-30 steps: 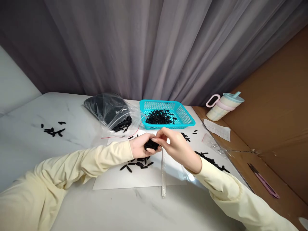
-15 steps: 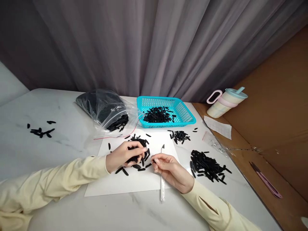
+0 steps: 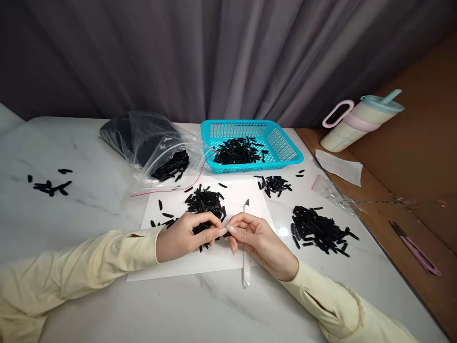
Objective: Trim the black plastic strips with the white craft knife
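Note:
Over a white sheet [image 3: 171,267], the fingertips of both my hands meet around a small, slim black piece [image 3: 227,234], mostly covered by the fingers. My left hand [image 3: 193,233] pinches it from the left with thumb and index finger. From the other side my right hand [image 3: 252,236] grips it between thumb and fingers. Behind and under my left hand lies a heap of similar black pieces [image 3: 205,200], thin and pointed. A white-handled craft knife [image 3: 246,267] lies on the sheet, partly behind my right hand, its blade pointing away from me.
A clear zip bag [image 3: 143,147] full of black pieces lies at the back, beside a blue basket [image 3: 289,164] holding more. Further piles sit right [image 3: 317,228], back right [image 3: 274,185] and far left [image 3: 52,188]. A tumbler [image 3: 360,124], paper slip [image 3: 339,167] and pink tweezers [image 3: 416,250] are on the right.
My hands were apart, the left over the heap and the right holding a black piece. Now they have come together at the fingertips. The camera view has shifted slightly.

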The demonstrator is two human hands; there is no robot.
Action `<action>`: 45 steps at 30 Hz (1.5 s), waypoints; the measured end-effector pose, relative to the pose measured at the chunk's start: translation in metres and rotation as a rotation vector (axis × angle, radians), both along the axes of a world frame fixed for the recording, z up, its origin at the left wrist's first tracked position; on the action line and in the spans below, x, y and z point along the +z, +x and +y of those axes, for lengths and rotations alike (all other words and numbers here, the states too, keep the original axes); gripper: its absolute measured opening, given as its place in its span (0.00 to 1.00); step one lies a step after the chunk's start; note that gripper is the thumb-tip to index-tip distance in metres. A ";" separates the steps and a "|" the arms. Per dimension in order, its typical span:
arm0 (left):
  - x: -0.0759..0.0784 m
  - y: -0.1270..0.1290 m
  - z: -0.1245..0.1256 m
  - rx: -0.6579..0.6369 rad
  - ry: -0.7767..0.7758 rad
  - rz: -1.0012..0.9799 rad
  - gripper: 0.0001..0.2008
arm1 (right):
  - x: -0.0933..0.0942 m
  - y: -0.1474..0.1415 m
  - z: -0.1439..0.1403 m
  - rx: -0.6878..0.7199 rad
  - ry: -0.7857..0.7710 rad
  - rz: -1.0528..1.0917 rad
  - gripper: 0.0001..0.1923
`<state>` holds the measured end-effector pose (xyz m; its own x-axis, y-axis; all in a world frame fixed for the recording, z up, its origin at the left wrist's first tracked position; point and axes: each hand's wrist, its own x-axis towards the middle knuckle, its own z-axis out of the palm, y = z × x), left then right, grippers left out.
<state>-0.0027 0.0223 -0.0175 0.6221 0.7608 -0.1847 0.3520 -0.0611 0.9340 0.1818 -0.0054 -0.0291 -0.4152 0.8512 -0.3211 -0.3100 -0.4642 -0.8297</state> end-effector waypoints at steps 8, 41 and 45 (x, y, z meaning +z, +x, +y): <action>-0.002 -0.002 0.001 0.016 -0.039 0.054 0.10 | 0.000 0.001 -0.002 -0.038 -0.013 0.028 0.09; -0.001 -0.003 0.002 0.078 -0.201 -0.042 0.10 | -0.001 0.004 -0.001 0.038 0.071 0.056 0.19; -0.001 -0.004 0.001 0.078 -0.213 -0.072 0.10 | -0.002 0.004 -0.001 0.029 0.079 0.063 0.20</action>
